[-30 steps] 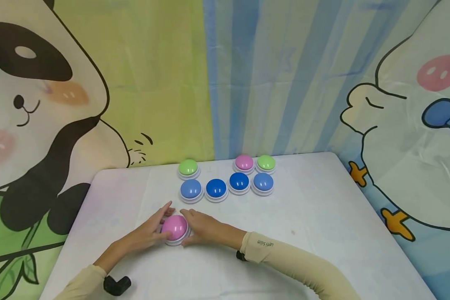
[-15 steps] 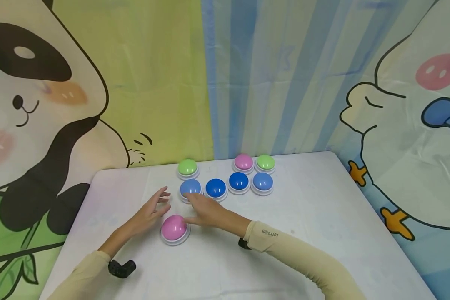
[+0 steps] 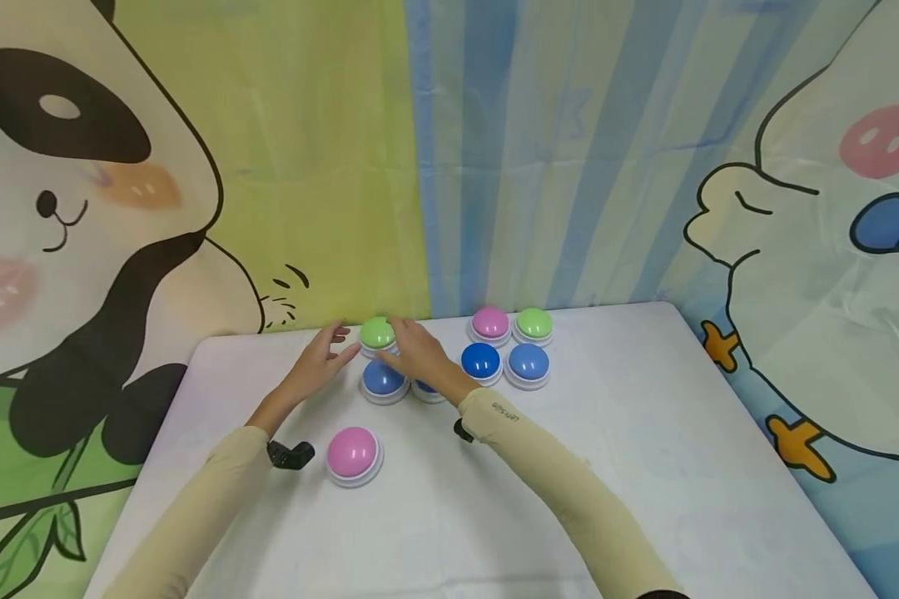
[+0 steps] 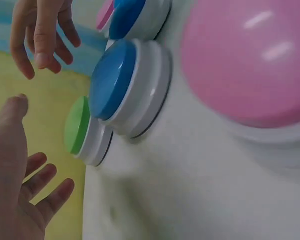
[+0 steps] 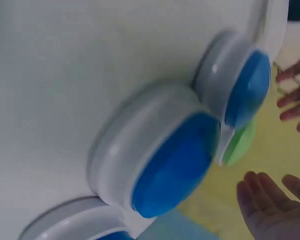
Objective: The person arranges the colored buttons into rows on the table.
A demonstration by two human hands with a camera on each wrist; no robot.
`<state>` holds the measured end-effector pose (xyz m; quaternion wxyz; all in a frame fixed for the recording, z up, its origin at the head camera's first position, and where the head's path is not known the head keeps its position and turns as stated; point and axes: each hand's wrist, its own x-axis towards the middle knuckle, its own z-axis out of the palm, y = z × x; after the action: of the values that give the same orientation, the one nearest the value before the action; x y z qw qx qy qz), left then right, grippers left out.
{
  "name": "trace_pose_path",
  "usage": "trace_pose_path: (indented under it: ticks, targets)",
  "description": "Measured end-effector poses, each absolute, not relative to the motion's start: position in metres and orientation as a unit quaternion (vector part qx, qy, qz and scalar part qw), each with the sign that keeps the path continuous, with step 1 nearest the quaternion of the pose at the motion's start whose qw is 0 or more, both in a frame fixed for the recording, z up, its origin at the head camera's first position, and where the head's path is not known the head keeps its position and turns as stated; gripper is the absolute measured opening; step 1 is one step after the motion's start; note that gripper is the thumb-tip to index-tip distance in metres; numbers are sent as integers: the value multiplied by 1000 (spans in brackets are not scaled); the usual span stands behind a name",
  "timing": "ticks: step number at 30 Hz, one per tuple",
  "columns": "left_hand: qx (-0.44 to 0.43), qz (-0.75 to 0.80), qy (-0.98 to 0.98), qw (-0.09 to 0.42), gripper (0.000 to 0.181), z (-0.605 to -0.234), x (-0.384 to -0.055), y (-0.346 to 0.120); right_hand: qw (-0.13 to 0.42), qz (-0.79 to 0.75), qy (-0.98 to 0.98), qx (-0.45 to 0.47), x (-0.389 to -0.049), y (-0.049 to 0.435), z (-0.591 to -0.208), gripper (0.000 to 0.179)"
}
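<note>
- Since the earlier frames, both hands have been lifted off the pink button [image 3: 354,453] and carried to the far side of the worktop [image 3: 644,466]; that button is left alone near the front, well apart from either grip.
- The left hand [image 3: 318,366] is now held just left of the far-left green button [image 3: 377,333], and the right hand [image 3: 417,353] just right of it, so the button lies between the two grips.
- Both grips are spread, fingers loosely extended and nothing pinched; whether any fingertip already touches the green button cannot be told from the head view.
- In the left wrist view, clear space shows between the left hand's fingers [image 4: 45,187] and the green button's white base.
- The hands appear to be set on opposite sides so that the round base can be taken from both flanks at once, judging by their mirrored pose.
- A light blue button [image 3: 384,378] sits just nearer than the green one, partly under the right forearm, with a darker blue button [image 3: 481,360] further right.
- A second pink button [image 3: 490,323] and a second green button [image 3: 533,323] stand side by side at the far edge.
</note>
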<state>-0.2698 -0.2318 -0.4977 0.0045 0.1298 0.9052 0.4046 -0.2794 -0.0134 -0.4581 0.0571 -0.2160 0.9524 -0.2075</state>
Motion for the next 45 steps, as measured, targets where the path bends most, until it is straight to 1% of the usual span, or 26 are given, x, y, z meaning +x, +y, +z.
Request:
trace_pose_path:
  ticks: [3,6,10,13,20,26,33,38,45]
  targets:
    - [124,404,906,25,75,-501,-285,-228,72,-222,956,-178,-298,-15,-461,69]
    - [125,397,908,49,74,-506,-297,-224,91,-213,962,-144,-311,-13,-466,66]
    - [119,382,914,71,77,-507,-307,-221,114,-184,967,-135,-318,-14,-473,63]
    - [119,378,915,74,79,-505,-312,-220,117,-193,964,-142,-320,-17,-475,60]
    - [162,377,909,78,73,-509,-316,-217,111,-204,962,-142,-319,-26,-480,52]
    - [174,377,907,69,71,-514,-316,-215,100,-202,963,-148,-314,-33,-484,50]
    - [163,371,911,75,74,-518,-321,-209,83,-198,966,-143,-314,-39,-488,49]
    - [147,368,916,62,75,-517,-322,-210,69,-199,965,-158,-315,-43,-490,47]
    - [140,362,919,68,77,-514,-323,-211,84,-232,957,-150,-318,-43,-492,48]
